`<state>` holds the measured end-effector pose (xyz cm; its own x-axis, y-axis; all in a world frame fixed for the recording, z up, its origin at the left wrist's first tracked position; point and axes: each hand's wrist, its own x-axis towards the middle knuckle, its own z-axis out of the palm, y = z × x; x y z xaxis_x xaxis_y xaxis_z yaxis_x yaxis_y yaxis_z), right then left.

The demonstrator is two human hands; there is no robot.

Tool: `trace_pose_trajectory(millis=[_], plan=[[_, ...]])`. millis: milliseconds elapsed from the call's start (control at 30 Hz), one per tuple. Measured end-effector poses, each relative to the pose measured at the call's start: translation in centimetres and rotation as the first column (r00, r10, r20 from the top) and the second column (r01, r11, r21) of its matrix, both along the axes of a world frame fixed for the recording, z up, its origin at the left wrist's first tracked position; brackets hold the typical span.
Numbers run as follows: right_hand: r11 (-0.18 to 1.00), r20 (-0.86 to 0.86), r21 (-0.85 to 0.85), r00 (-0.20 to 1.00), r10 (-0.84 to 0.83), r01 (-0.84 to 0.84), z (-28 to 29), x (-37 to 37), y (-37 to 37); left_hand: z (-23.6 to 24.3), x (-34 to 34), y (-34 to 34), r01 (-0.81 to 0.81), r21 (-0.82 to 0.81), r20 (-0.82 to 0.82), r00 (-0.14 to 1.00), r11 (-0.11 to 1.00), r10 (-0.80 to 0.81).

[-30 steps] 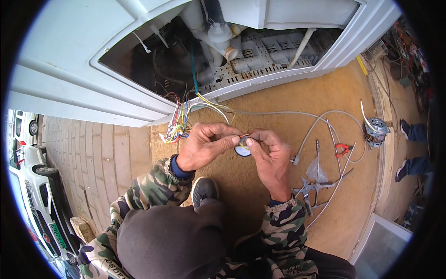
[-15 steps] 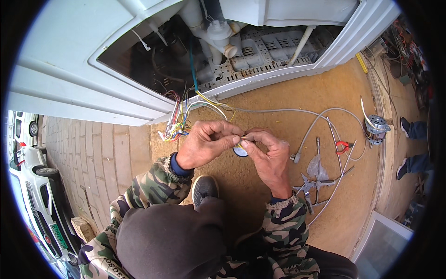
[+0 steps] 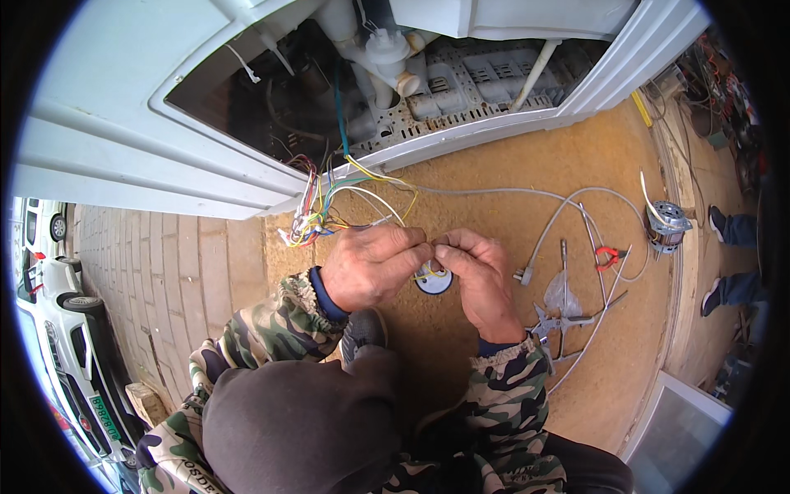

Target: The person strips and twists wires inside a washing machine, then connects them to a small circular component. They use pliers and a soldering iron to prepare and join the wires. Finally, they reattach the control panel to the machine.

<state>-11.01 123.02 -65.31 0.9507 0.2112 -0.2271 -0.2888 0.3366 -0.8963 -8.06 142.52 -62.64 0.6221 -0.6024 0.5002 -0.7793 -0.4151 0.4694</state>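
Note:
My left hand (image 3: 374,267) and my right hand (image 3: 477,280) meet fingertip to fingertip in front of me, both closed in a pinch. Between them they grip thin wires, mostly hidden by the fingers. Just below the fingertips shows a round white piece (image 3: 434,285) with a dark blue rim, a bit of yellow wire lying across it. A white wire (image 3: 388,207) runs from the left hand back toward a loose bundle of coloured wires (image 3: 309,224) with white connectors. That bundle comes out at the lower edge of the open white machine cabinet (image 3: 107,177).
A grey cable (image 3: 485,192) loops over the brown ground to its plug (image 3: 524,276). On the right lie red-handled pliers (image 3: 609,258), a grey metal puller-like tool (image 3: 568,325), thin rods and a motor (image 3: 668,226). Another person's shoes (image 3: 714,298) are at far right.
Both hands have drawn together until the fingertips meet, my left fingers closing more. The round white piece shows more fully below them and sits slightly lower.

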Motion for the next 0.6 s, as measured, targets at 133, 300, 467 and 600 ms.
trace_pose_trajectory(millis=[133,300,467,600], plan=[[0.974,0.111,-0.226,0.993,0.043,-0.017,1.0,-0.2,-0.5,0.4,0.3,0.1,-0.038,-0.151,-0.448,0.894,0.988,-0.034],[0.904,0.453,-0.394,0.891,0.031,0.169,0.9,-0.1,-0.2,1.1,2.1,1.8,-0.168,-0.325,-0.945,0.086,0.931,-0.314],[0.830,0.641,-0.464,0.764,0.073,0.309,1.2,0.5,0.0,1.5,2.1,1.2,-0.198,-0.314,-0.948,0.015,0.929,-0.317],[0.776,0.709,-0.513,0.691,0.142,0.367,1.3,0.7,-0.2,0.6,2.0,1.0,-0.242,-0.331,-0.937,-0.026,0.912,-0.347]])
